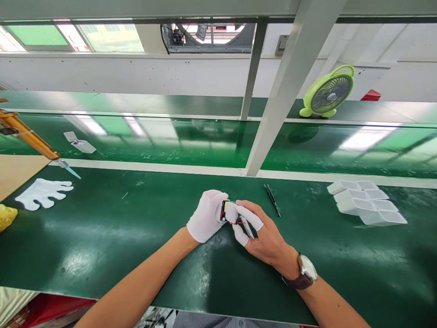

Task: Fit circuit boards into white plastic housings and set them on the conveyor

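My left hand (206, 217), in a white glove, is closed around a small electronic assembly (223, 212) with black and yellow parts and a short red wire. My right hand (268, 234) wears white covers on several fingers and a watch at the wrist. Its fingertips pinch the assembly from the right. Much of the assembly is hidden behind the fingers, so its exact kind cannot be told. Both hands are just above the green bench (143, 214). Black tweezers (272, 200) lie on the bench beyond my right hand.
At the right sits a translucent tray with several compartments (367, 205). A white glove (44, 193) lies at the left, below an amber dispenser with a blue tip (34, 139) and near a yellow bag (7, 217). A slanted white post (283, 86) rises beyond my hands. A green fan (331, 94) stands on the shelf.
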A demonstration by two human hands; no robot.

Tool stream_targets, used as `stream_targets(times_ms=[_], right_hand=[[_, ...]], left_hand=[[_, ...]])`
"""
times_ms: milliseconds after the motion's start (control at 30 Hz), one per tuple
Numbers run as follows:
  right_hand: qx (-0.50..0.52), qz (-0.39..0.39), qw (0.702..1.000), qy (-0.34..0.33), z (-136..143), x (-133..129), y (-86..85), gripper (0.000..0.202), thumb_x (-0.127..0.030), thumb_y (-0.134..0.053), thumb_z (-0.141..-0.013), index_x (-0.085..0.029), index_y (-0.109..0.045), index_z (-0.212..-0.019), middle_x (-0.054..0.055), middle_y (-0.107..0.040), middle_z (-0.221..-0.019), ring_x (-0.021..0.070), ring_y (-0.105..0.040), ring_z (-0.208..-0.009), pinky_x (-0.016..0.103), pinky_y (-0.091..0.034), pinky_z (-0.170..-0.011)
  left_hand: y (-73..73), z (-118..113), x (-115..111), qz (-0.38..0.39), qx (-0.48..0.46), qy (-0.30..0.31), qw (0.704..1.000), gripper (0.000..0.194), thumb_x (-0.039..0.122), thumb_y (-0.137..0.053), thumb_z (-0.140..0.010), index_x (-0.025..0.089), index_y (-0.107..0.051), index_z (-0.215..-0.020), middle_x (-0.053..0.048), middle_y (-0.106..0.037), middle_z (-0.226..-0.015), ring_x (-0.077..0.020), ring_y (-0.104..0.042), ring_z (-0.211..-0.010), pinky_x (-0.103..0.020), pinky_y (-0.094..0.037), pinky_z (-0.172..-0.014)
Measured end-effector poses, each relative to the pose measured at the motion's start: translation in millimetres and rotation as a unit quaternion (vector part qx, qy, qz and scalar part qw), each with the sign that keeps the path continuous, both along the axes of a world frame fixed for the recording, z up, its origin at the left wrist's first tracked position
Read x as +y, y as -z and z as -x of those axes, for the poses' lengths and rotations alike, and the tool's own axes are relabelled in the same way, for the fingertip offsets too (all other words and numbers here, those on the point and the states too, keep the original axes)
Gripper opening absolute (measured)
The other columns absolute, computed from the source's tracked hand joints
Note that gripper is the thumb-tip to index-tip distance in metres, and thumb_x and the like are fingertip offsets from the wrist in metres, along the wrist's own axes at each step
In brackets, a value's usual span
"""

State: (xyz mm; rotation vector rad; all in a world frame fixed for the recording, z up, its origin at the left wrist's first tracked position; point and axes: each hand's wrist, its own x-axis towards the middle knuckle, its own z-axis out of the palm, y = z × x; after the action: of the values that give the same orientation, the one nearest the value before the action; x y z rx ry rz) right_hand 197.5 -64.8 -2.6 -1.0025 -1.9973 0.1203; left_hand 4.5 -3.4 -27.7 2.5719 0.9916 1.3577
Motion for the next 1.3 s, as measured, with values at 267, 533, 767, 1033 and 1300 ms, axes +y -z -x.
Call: stream_targets(times_ms=[267, 533, 767, 1033, 1300], right_hand=[[-0.014, -0.016, 1.000, -0.003, 1.9, -0.3, -0.6, 0.063, -0.005, -0.056, -0.090, -0.022, -0.040, -0.148, 0.016, -0.061, -0.128, 0.0273, -0.065, -0.118, 0.045, -0.061, -0.097], [-0.003, 0.004, 1.000, -0.006, 1.7, -0.1, 0.9, 0.063, -0.007, -0.056, -0.091, -0.025, -0.038, -0.149, 0.015, -0.060, -0.130, 0.0266, -0.063, -0.120, 0.045, -0.060, -0.099], [-0.009, -0.001, 1.000, -0.005, 5.2, -0.3, 3.4, 0.062, -0.007, -0.054, -0.093, -0.025, -0.038, -0.150, 0.016, -0.060, -0.132, 0.0277, -0.062, -0.122, 0.047, -0.059, -0.100], [0.079, 0.090, 0.989, -0.082, -6.7, 2.3, -5.4, 0.048, -0.025, -0.055, -0.097, -0.024, -0.045, -0.144, 0.014, -0.059, -0.136, 0.0258, -0.060, -0.126, 0.046, -0.055, -0.105], [0.066, 0.150, 0.986, -0.036, -10.0, 11.5, 15.2, 0.050, -0.014, -0.052, -0.095, -0.025, -0.047, -0.144, 0.011, -0.059, -0.141, 0.0236, -0.058, -0.130, 0.046, -0.051, -0.110]], left_hand=[[2.4, -1.8, 1.2, -0.031, 0.006, -0.019, 0.999, 0.053, 0.017, -0.066, -0.086, 0.024, -0.041, -0.132, -0.009, -0.060, -0.110, -0.0233, -0.060, -0.104, -0.040, -0.056, -0.089], [5.9, -1.6, 0.5, -0.022, 0.021, -0.035, 0.999, 0.059, 0.015, -0.066, -0.086, 0.025, -0.038, -0.136, -0.010, -0.062, -0.113, -0.0249, -0.062, -0.107, -0.042, -0.057, -0.088], [9.5, -3.6, 0.2, -0.010, 0.017, -0.029, 0.999, 0.061, 0.016, -0.067, -0.084, 0.025, -0.040, -0.138, -0.010, -0.063, -0.113, -0.0257, -0.063, -0.108, -0.044, -0.057, -0.090], [7.3, -8.0, -1.3, 0.144, -0.014, 0.030, 0.989, 0.047, 0.024, -0.065, -0.086, 0.024, -0.052, -0.131, -0.010, -0.066, -0.111, -0.0233, -0.069, -0.096, -0.040, -0.059, -0.082], [-18.0, -7.7, 7.4, 0.244, 0.057, 0.106, 0.962, 0.021, 0.037, -0.066, -0.087, 0.024, -0.065, -0.071, 0.001, -0.067, -0.068, -0.0196, -0.064, -0.070, -0.037, -0.054, -0.074]])
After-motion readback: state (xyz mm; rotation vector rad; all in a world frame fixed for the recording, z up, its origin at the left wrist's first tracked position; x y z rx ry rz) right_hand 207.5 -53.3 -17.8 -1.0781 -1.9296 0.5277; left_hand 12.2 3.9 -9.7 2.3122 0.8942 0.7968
